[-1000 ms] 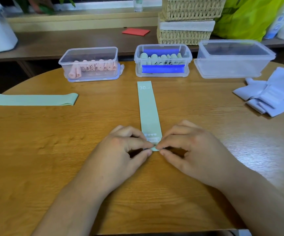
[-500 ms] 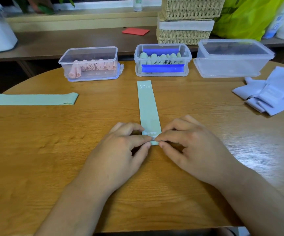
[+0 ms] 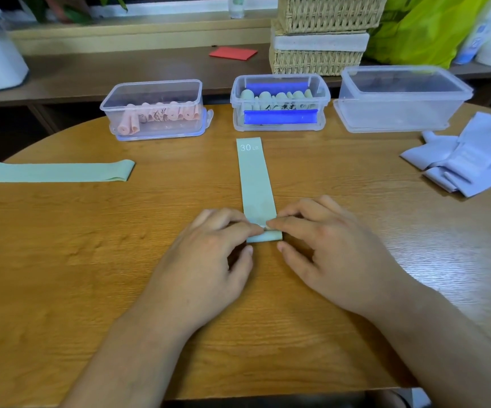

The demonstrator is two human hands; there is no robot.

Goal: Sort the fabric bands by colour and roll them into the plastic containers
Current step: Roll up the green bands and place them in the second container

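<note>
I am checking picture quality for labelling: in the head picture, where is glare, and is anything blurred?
Head view: glare whitens the table at right; the left hand and right hand look slightly soft, yet the 30 LB print on the green band is readable; the shelf behind is dim.

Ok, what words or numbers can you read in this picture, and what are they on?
"30 LB": white print on the far end of the middle green band.
Black marks on the green rolls in the middle container: too blurred to read.
Dark marks on the pink rolls: too blurred to read.
</note>
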